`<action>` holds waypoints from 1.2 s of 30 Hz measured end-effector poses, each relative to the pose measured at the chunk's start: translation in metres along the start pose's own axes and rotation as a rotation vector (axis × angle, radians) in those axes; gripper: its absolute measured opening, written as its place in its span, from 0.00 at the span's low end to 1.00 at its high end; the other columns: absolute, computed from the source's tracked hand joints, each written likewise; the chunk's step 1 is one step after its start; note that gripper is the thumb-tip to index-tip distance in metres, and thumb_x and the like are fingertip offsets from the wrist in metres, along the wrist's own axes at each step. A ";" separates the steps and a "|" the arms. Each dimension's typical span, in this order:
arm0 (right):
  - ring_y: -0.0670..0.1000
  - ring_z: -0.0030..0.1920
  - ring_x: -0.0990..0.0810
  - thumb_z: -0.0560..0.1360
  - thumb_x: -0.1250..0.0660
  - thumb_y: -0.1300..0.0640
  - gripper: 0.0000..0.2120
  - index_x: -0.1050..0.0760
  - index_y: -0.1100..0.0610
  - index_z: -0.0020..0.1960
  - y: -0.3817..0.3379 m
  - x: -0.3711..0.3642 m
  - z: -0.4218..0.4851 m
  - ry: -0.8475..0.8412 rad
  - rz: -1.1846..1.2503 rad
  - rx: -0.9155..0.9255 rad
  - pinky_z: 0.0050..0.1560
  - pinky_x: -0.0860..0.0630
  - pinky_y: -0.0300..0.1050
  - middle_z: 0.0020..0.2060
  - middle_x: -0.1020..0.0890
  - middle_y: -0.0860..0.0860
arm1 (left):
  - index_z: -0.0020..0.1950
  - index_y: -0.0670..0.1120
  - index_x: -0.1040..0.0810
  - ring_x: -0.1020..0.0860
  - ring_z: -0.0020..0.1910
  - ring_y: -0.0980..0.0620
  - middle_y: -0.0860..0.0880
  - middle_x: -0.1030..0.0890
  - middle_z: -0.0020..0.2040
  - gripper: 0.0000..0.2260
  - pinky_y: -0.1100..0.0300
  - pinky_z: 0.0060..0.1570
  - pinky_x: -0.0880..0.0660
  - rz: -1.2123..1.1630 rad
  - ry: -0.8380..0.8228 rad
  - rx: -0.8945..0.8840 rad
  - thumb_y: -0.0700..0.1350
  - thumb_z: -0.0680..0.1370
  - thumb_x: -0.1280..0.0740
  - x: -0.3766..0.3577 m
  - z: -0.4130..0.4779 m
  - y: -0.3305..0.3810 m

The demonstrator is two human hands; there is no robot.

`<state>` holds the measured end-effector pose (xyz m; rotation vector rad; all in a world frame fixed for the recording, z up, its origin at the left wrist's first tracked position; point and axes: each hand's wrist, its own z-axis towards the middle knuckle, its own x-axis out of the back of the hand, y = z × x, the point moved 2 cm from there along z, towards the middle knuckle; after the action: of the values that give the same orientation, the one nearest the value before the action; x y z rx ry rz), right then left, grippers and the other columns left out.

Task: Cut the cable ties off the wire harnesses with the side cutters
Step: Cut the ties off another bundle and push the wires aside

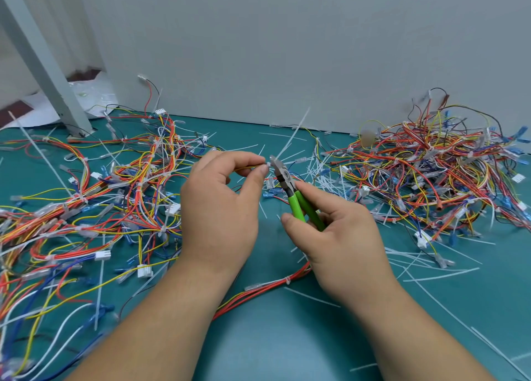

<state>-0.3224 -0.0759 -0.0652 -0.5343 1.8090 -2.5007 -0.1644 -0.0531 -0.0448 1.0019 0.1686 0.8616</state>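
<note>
My left hand [221, 205] pinches a thin yellow wire of a harness [247, 167] between thumb and forefinger, just left of a small white cable tie [267, 164]. My right hand [339, 237] grips the green-handled side cutters [290, 189], whose grey jaws point up and left and meet the tie. A red and orange harness [267, 286] with a white tie runs under my wrists across the green mat.
A spread of tied harnesses [94, 208] covers the mat [287, 337] on the left. A tangled heap of loose wires [431, 173] lies at the right. Several cut white tie strips [296, 133] are scattered in the middle and right. A grey wall [287, 50] stands behind, a metal leg [43, 61] at far left.
</note>
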 end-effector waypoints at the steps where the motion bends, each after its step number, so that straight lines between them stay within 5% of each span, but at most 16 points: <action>1: 0.45 0.33 0.33 0.75 0.26 0.63 0.15 0.16 0.43 0.52 -0.001 0.000 0.000 -0.014 0.045 -0.002 0.35 0.32 0.37 0.33 0.26 0.43 | 0.48 0.51 0.16 0.26 0.44 0.66 0.53 0.18 0.44 0.05 0.73 0.46 0.34 -0.002 -0.001 0.002 0.41 0.76 0.25 0.000 0.000 0.000; 5: 0.46 0.34 0.33 0.74 0.26 0.59 0.13 0.15 0.40 0.51 -0.004 0.004 0.002 0.043 0.161 -0.023 0.34 0.32 0.39 0.34 0.26 0.44 | 0.47 0.51 0.15 0.24 0.45 0.64 0.53 0.19 0.43 0.04 0.73 0.46 0.34 -0.019 -0.001 0.004 0.41 0.76 0.25 -0.001 0.001 0.000; 7: 0.48 0.31 0.32 0.70 0.27 0.56 0.11 0.16 0.46 0.52 -0.004 0.006 0.005 0.065 0.433 -0.162 0.31 0.34 0.41 0.36 0.24 0.48 | 0.47 0.51 0.15 0.23 0.45 0.63 0.54 0.19 0.43 0.04 0.73 0.46 0.34 -0.023 -0.002 0.004 0.42 0.76 0.25 -0.001 0.001 -0.001; 10: 0.49 0.29 0.31 0.70 0.31 0.53 0.21 0.21 0.53 0.63 -0.005 0.008 0.006 -0.110 0.881 -0.317 0.30 0.35 0.43 0.48 0.19 0.56 | 0.47 0.54 0.16 0.23 0.45 0.63 0.56 0.20 0.43 0.05 0.71 0.46 0.32 -0.020 -0.017 -0.040 0.43 0.75 0.25 -0.001 0.000 -0.001; 14: 0.50 0.30 0.31 0.73 0.38 0.54 0.29 0.28 0.50 0.74 -0.010 0.011 0.004 -0.296 1.008 -0.315 0.33 0.33 0.44 0.62 0.22 0.60 | 0.47 0.57 0.15 0.21 0.45 0.56 0.56 0.20 0.41 0.04 0.46 0.50 0.25 -0.020 -0.095 -0.132 0.48 0.75 0.25 -0.006 -0.006 0.003; 17: 0.49 0.32 0.32 0.68 0.27 0.53 0.36 0.29 0.58 0.75 -0.009 0.013 0.003 -0.331 1.014 -0.271 0.35 0.36 0.44 0.65 0.24 0.58 | 0.50 0.58 0.15 0.20 0.46 0.56 0.56 0.20 0.42 0.05 0.38 0.50 0.26 -0.040 -0.148 -0.178 0.51 0.75 0.26 -0.009 -0.009 0.007; 20: 0.47 0.34 0.34 0.64 0.24 0.50 0.43 0.32 0.62 0.76 -0.009 0.018 0.006 -0.319 1.054 -0.205 0.37 0.37 0.44 0.73 0.26 0.57 | 0.51 0.58 0.16 0.22 0.44 0.58 0.57 0.20 0.42 0.06 0.38 0.51 0.25 0.013 -0.157 -0.169 0.52 0.75 0.27 -0.007 -0.007 0.007; 25: 0.46 0.36 0.36 0.71 0.33 0.51 0.36 0.37 0.57 0.77 -0.011 0.038 0.013 -0.311 1.250 -0.109 0.40 0.36 0.42 0.75 0.31 0.52 | 0.45 0.60 0.20 0.21 0.44 0.57 0.57 0.20 0.41 0.01 0.44 0.53 0.25 0.087 -0.201 -0.051 0.53 0.76 0.30 -0.005 -0.002 -0.002; 30: 0.45 0.37 0.34 0.74 0.38 0.49 0.38 0.43 0.57 0.81 -0.004 0.049 0.017 -0.212 1.356 -0.111 0.41 0.35 0.40 0.79 0.34 0.49 | 0.37 0.50 0.23 0.26 0.32 0.50 0.50 0.23 0.31 0.14 0.58 0.34 0.29 -0.022 -0.227 0.026 0.57 0.79 0.30 -0.006 -0.002 -0.009; 33: 0.45 0.37 0.34 0.73 0.38 0.48 0.41 0.45 0.56 0.83 0.000 0.052 0.019 -0.174 1.356 -0.113 0.41 0.34 0.41 0.80 0.36 0.48 | 0.37 0.49 0.24 0.34 0.26 0.56 0.55 0.30 0.26 0.18 0.66 0.26 0.38 -0.076 -0.195 0.037 0.59 0.80 0.35 -0.005 -0.002 -0.006; 36: 0.45 0.37 0.34 0.73 0.36 0.49 0.37 0.39 0.56 0.80 0.003 0.051 0.020 -0.188 1.345 -0.118 0.41 0.34 0.41 0.80 0.35 0.49 | 0.38 0.50 0.21 0.37 0.25 0.56 0.56 0.32 0.24 0.18 0.58 0.27 0.38 -0.205 -0.186 0.139 0.58 0.81 0.39 -0.007 0.001 -0.008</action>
<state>-0.3658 -0.1056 -0.0485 0.3726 1.4202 -1.3568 -0.1644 -0.0604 -0.0522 1.1671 0.1713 0.5719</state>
